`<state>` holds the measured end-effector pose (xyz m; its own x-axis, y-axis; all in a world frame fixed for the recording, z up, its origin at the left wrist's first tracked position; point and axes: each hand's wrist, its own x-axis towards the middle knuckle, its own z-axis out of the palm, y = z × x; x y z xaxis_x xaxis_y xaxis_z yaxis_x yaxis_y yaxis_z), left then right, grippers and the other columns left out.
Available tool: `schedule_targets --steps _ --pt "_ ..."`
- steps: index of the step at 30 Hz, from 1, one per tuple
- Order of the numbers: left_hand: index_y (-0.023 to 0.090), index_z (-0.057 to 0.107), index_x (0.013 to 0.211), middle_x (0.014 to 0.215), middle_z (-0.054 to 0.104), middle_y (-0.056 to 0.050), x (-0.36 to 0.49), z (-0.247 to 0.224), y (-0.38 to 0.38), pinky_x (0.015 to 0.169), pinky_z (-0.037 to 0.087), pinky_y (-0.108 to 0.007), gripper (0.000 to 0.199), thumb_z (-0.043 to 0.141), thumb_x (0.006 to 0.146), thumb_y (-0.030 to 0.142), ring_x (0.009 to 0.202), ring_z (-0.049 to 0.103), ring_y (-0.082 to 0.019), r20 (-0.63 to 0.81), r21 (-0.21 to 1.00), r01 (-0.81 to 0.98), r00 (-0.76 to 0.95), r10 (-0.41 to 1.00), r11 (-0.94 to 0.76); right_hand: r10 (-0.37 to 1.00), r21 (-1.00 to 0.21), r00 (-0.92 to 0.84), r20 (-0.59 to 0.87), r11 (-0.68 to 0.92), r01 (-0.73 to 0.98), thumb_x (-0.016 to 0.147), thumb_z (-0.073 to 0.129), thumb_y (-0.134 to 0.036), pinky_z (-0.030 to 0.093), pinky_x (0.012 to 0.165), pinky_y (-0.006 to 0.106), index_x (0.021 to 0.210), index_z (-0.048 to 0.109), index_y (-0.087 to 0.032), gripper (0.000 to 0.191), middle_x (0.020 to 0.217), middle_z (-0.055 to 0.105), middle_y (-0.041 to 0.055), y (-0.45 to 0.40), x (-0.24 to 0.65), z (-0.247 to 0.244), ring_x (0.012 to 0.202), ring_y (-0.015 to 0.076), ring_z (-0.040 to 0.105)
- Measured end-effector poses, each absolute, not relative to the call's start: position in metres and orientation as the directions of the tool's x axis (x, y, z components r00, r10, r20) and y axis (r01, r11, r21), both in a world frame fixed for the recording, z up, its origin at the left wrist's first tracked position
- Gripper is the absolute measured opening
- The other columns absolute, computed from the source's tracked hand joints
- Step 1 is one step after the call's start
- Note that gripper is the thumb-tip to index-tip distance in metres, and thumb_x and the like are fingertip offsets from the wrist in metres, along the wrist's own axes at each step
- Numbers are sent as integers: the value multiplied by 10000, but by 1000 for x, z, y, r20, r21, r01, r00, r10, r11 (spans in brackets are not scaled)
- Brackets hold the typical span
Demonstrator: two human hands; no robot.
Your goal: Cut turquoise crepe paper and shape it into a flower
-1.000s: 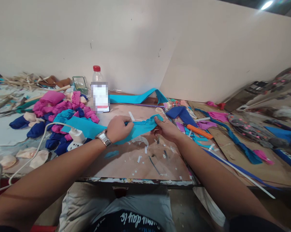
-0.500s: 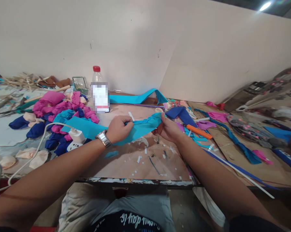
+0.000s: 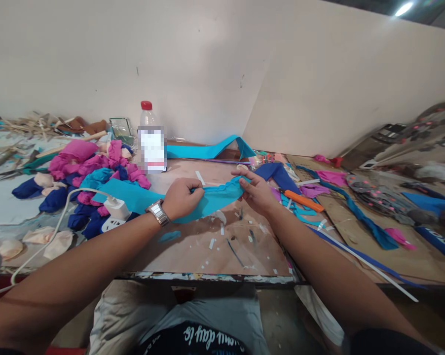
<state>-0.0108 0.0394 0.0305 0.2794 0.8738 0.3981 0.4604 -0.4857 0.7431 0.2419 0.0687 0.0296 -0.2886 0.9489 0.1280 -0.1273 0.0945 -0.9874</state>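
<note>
A bright blue fabric strip (image 3: 217,201) stretches between my two hands above the table. Closed in a fist, my left hand (image 3: 183,198) grips its middle, and a flat length of the strip runs on leftward beneath the wrist. My right hand (image 3: 257,193) pinches the strip's right end between thumb and fingers. Along the upper edge between the hands, the fabric is gathered into small folds. Left of my left hand lies a pile of pink, dark blue and cream fabric puffs (image 3: 91,165). A white plug (image 3: 118,208) sits in a power socket beside the pile.
A bottle with a red cap (image 3: 146,105) stands behind a white-screened upright object (image 3: 152,148). Another blue strip (image 3: 203,151) lies along the wall. On the right are an orange-handled cutter (image 3: 303,201), a dark blue strip (image 3: 278,175) and a thin white stick (image 3: 378,268).
My right hand has shifted slightly left and its fingers have moved over the strip's end, with the index finger now lifted along the top. My left hand keeps its hold.
</note>
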Motion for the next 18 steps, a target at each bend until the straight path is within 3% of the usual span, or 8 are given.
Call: schedule_targets --steps 6,15,18 --pt "184 429 553 551 395 24 -11 30 39 588 252 -307 220 456 767 230 572 389 -118 396 736 468 288 872 -489 964 -985 -202 174 171 -31 651 885 -606 455 559 246 894 750 -196 496 757 668 1 77 247 22 609 110 549" --pt "184 424 549 545 382 25 -10 31 37 582 245 -314 218 463 760 220 568 378 -122 393 723 478 309 866 -499 973 -983 -149 179 171 -63 613 887 -644 446 572 262 790 716 -203 505 718 661 -3 79 245 18 594 120 540" --pt "174 519 591 576 481 20 -10 32 35 606 294 -301 181 480 766 203 603 442 -129 379 724 475 332 864 -501 969 -980 -149 199 194 -44 634 872 -646 447 593 268 782 715 -209 487 725 656 -6 79 245 17 611 125 545"
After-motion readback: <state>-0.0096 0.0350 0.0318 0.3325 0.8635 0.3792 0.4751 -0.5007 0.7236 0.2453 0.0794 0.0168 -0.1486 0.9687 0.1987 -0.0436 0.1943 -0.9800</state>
